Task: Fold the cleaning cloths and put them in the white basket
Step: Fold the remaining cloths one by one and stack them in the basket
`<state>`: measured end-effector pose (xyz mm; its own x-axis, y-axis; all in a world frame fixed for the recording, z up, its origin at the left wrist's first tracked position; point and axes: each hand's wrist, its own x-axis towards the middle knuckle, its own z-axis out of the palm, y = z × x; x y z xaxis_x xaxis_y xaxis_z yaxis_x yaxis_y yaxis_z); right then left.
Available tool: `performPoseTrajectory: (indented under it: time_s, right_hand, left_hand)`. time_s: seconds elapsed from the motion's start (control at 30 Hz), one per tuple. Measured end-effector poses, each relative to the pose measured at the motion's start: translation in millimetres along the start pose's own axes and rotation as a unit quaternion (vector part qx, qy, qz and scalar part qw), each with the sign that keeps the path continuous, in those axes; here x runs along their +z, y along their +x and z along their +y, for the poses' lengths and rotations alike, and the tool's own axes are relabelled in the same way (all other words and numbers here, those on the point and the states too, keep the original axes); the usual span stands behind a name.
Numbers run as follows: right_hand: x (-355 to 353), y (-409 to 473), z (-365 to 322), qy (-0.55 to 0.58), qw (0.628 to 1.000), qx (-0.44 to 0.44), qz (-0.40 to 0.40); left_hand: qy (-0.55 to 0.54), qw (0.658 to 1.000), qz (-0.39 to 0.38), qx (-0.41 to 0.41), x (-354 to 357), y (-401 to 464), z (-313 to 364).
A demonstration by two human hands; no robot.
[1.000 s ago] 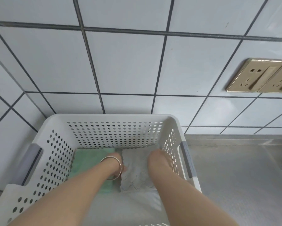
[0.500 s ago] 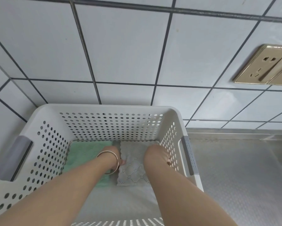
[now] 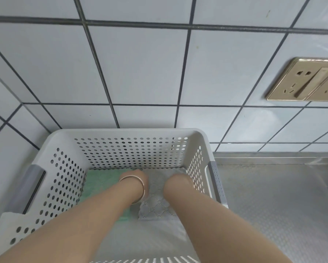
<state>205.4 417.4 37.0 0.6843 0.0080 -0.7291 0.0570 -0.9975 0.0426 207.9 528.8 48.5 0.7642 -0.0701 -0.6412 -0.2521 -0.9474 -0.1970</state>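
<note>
fingers of both hands are hidden behind the wrists and forearms, so whether they are spread, together or pinching fabric cannot be told. the left hand, with a thin metal bangle at the wrist, is down on the floor of the white basket, at the seam between two cloths. the right hand is down on the far right part of the grey cloth, close to the basket's right wall.

the grey cloth lies flat and folded on the right half of the basket floor, its scalloped near edge squared off. the green cloth lies folded just beside it on the left half, apparently edge to edge.

judgement: two cloths are folded and in the basket; the grey one appears to be in the last stage of placing or smoothing down. the basket stands on a steel counter against a tiled wall with a brass socket plate. no further cloths can be identified in view, so what is left cannot be told.
</note>
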Motion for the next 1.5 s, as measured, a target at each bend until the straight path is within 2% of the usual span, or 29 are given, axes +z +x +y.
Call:
performPoseTrajectory:
  time_s: [0.07, 0.17, 0.3, 0.4, 0.47, 0.53, 0.7, 0.77, 0.87, 1.03, 1.17, 1.27, 1.37, 1.43, 1.5]
  right_hand:
    - [-12.6, -19.3, -4.1, -0.021, 0.997, -0.072, 0.027]
    - [-41.9, -59.2, -9.3, -0.063, 0.986, -0.12, 0.095]
    - [-62.7, -115.8, 14.9, -0.067, 0.956, -0.152, 0.242]
    - [-69.5, -159.3, 45.9, -0.034, 0.919, -0.16, 0.358]
    - [-64.4, -188.0, 67.9, -0.017, 0.877, -0.176, 0.447]
    - [-48.7, -210.6, 92.2, -0.015, 0.823, -0.163, 0.543]
    - [6.4, -248.2, 161.4, 0.068, 0.772, -0.113, 0.621]
    - [37.3, -253.0, 191.0, 0.11, 0.767, -0.091, 0.626]
    - [86.1, -257.0, 240.6, 0.152, 0.787, -0.019, 0.598]
    - [160.6, -244.9, 322.2, 0.197, 0.826, 0.065, 0.524]
    - [210.2, -231.8, 380.1, 0.211, 0.852, 0.12, 0.464]
    - [241.7, -219.8, 414.3, 0.242, 0.865, 0.137, 0.417]
    - [266.4, -205.4, 446.1, 0.251, 0.85, 0.166, 0.432]
    - [282.8, -195.8, 464.5, 0.279, 0.826, 0.208, 0.443]
    - [293.0, -188.1, 480.3, 0.294, 0.823, 0.231, 0.428]
  left_hand:
    - [0.005, 0.999, -0.009, 0.05, -17.8, -10.3, 0.5]
    - [0.028, 0.993, 0.082, 0.075, -44.7, -38.9, 0.7]
    - [-0.103, 0.971, 0.212, 0.048, -72.9, -100.3, 4.9]
    - [-0.222, 0.912, 0.338, 0.073, -82.4, -146.8, 18.2]
    - [-0.259, 0.863, 0.417, 0.117, -80.6, -173.4, 35.6]
    - [-0.246, 0.82, 0.491, 0.161, -78.9, -195.9, 60.8]
    - [-0.169, 0.754, 0.586, 0.245, -77.9, -216.5, 140.0]
    - [-0.176, 0.744, 0.577, 0.285, -70.3, -215.1, 175.9]
    - [-0.191, 0.743, 0.534, 0.355, -56.1, -203.8, 241.6]
    - [-0.15, 0.757, 0.479, 0.42, -36.0, -176.6, 347.7]
    - [-0.159, 0.793, 0.391, 0.44, -10.7, -152.4, 423.9]
    - [-0.117, 0.828, 0.347, 0.425, -1.1, -142.6, 467.5]
    - [-0.124, 0.862, 0.262, 0.416, 7.2, -133.8, 502.8]
    - [-0.107, 0.878, 0.227, 0.407, 14.0, -124.4, 517.8]
    - [-0.106, 0.894, 0.191, 0.391, 15.9, -117.5, 529.7]
